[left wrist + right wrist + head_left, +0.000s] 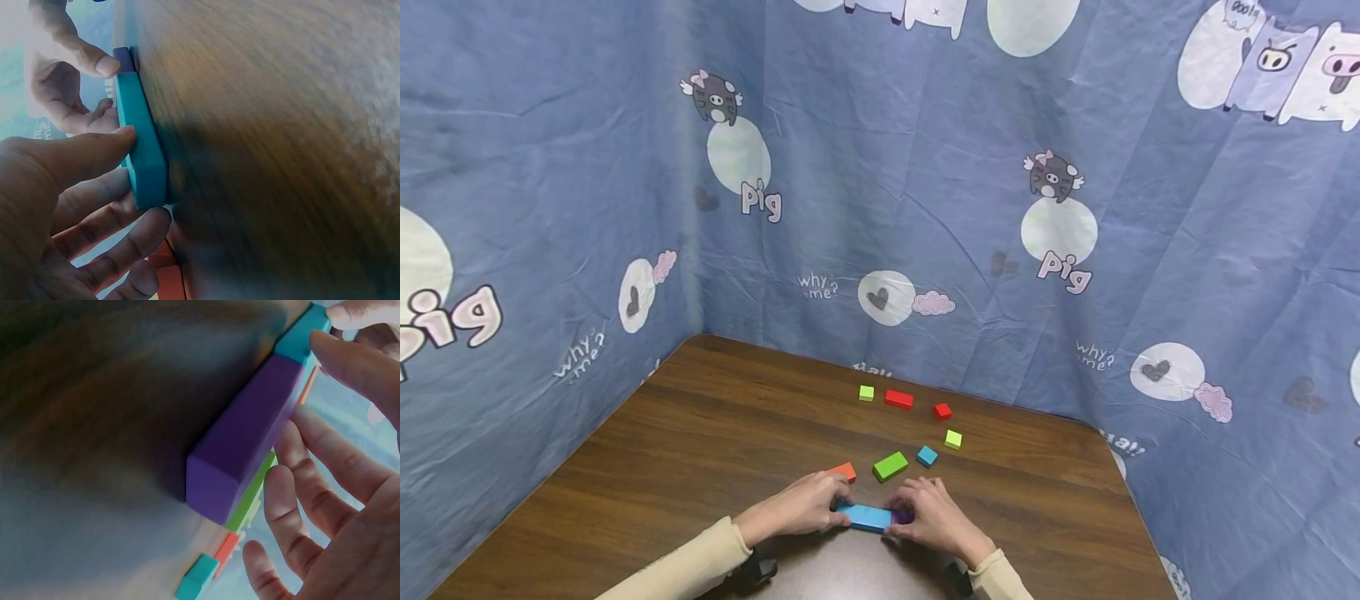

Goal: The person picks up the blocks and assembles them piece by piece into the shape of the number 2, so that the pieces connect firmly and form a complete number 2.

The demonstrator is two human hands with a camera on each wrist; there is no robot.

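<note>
A long blue block lies on the wooden table, end to end with a purple block. My left hand pinches the blue block, thumb on the near side and fingers behind. My right hand is around the purple block; its thumb lies by the joint with the blue block, its index fingertip against the far side. The other right fingers are spread loosely. In the head view, the right hand partly hides the purple block.
Beyond the hands lie an orange block, a green block and a small blue block. Farther back are two yellow-green cubes, a red block and a small red block. Patterned blue cloth hangs behind the table.
</note>
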